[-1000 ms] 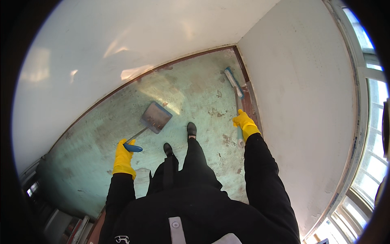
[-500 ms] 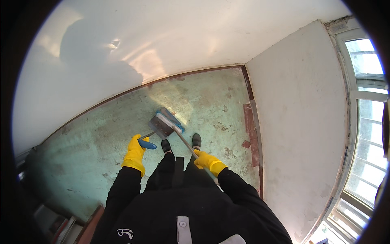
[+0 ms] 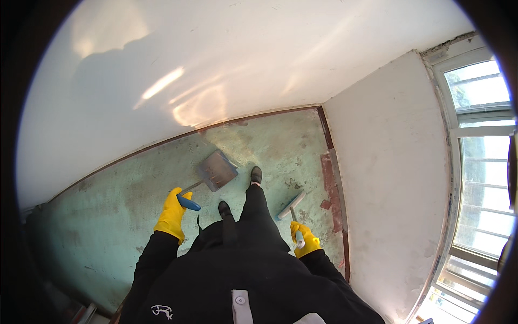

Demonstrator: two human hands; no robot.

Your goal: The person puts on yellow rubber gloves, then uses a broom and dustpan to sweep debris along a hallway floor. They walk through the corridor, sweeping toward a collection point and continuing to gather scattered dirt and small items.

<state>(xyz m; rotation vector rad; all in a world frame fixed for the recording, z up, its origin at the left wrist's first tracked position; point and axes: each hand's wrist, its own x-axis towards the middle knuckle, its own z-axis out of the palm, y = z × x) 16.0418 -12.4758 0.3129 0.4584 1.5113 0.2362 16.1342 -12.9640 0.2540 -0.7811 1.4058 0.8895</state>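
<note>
My left hand, in a yellow rubber glove, is closed round the blue handle of a dustpan. The pan is grey with a blue edge and extends ahead of my feet, with dark bits on its surface. In my right hand, gloved alike, is the stick of a broom. Its pale head with blue bristles is low over the floor to the right of my feet; whether it touches cannot be made out. The broom and the dustpan are well apart.
Worn, stained green floor spreads around my feet. A white wall runs along the far side, with a brown skirting strip. To the right are another wall and a barred window. Loose reddish pieces lie by the right wall.
The broom head has swung right, away from the dustpan, and its stick is now more upright. My right hand has moved right and lower. My right foot has stepped forward.
</note>
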